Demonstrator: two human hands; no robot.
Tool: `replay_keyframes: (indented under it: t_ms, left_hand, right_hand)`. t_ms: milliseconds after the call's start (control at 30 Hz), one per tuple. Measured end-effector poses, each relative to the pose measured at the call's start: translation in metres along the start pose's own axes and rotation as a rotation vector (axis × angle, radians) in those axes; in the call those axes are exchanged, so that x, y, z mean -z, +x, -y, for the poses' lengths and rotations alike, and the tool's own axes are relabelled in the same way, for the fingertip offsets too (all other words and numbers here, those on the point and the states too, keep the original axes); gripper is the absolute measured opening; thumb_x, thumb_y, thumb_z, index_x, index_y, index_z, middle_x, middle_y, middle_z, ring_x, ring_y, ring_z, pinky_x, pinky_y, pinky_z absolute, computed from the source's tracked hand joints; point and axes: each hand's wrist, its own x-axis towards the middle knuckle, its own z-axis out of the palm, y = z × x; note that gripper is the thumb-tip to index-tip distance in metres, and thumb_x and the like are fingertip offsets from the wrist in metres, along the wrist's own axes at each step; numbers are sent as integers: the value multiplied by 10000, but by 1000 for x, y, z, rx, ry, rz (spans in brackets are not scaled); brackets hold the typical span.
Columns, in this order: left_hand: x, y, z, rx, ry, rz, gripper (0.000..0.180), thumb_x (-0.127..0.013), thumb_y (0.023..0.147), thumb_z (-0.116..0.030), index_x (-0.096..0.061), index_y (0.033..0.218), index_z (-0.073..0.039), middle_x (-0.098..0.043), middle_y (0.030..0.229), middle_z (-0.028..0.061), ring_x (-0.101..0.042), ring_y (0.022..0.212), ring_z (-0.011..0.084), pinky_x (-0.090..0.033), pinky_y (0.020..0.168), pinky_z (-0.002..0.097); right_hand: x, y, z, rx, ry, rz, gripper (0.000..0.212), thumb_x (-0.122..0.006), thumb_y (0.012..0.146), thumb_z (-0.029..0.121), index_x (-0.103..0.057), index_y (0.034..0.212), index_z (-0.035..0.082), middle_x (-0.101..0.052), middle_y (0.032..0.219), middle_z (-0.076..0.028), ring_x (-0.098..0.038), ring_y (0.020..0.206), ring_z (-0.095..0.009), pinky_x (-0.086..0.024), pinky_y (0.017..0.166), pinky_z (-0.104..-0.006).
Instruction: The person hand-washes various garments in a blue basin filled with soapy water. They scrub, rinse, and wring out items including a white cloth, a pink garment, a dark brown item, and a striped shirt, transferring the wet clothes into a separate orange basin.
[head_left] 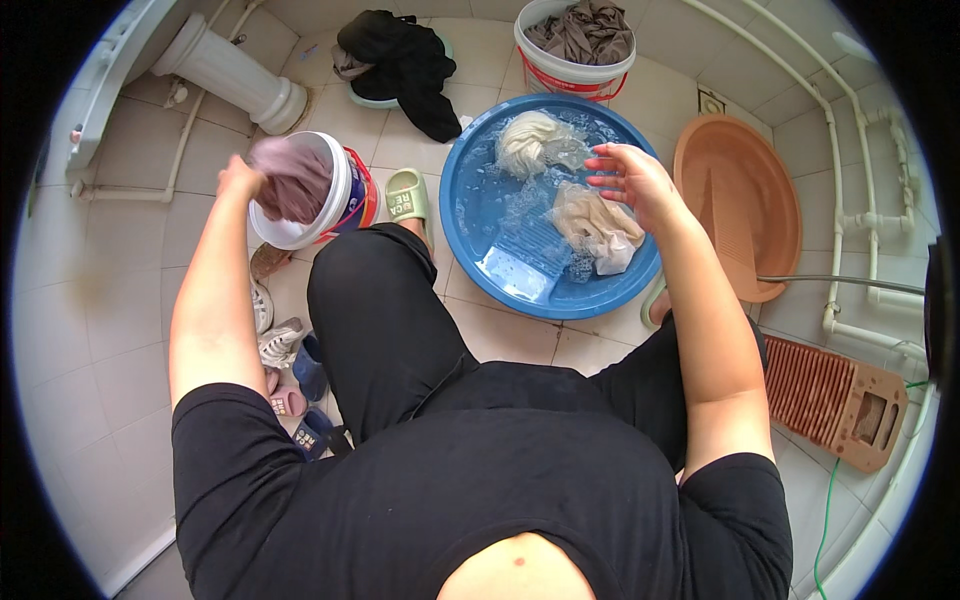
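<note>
At the left, my left hand (241,179) is closed on a mauve cloth (292,182), which is partly smeared by motion. The cloth hangs into a white bucket (330,150) with a red handle. My right hand (636,184) is held over the right side of a round blue basin (455,190), fingers apart and holding nothing. Sudsy water fills the basin around its built-in ribbed washboard (530,255). A beige cloth (597,225) lies in the water just below my right hand, and a cream-white cloth (535,143) sits toward the far side.
Brown cloth (585,35) fills another bucket (575,73) beyond the basin. Black clothing (400,65) is heaped at the far left. An orange basin (780,215) leans at the right, near white pipes (835,200) and a brown washboard (810,390). Shoes and slippers (290,350) lie by my left leg.
</note>
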Motion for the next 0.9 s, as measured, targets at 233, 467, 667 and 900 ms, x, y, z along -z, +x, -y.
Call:
replay_keyframes:
  t_ms: [233, 467, 667, 900]
  left_hand:
    - [24, -82, -108, -551, -874, 314, 589, -626, 780, -312, -427, 1262, -37, -473, 1245, 163, -444, 1149, 237, -343, 939, 353]
    - [44, -219, -194, -599, -1521, 957, 468, -551, 857, -300, -428, 1262, -100, -488, 1218, 73, -477, 1086, 198, -407, 852, 343]
    - [34, -200, -208, -676, -1533, 925, 361, -490, 889, -261, -492, 1186, -56, -545, 1161, 83, -520, 1050, 164, -434, 824, 288]
    - [21, -193, -221, -611, -1456, 916, 351, -478, 894, -266, -500, 1172, -55, -564, 1131, 90, -523, 1051, 168, -426, 840, 283]
  right_hand:
    - [2, 12, -15, 89, -282, -70, 327, -531, 819, 316, -556, 1015, 56, -595, 933, -48, -527, 838, -141, -412, 730, -288]
    - [52, 36, -76, 135, -1115, -59, 371, -484, 791, 318, -611, 1028, 63, -604, 1020, -165, -565, 966, -305, -435, 829, -357]
    - [96, 72, -179, -195, -1422, -85, 582, -543, 764, 381, -421, 1284, 152, -404, 1299, -186, -396, 1189, -321, -355, 964, -383]
    - [71, 94, -283, -223, -1775, 251, 452, -396, 848, 230, -425, 1274, 83, -362, 1347, -168, -318, 1259, -305, -316, 983, -418]
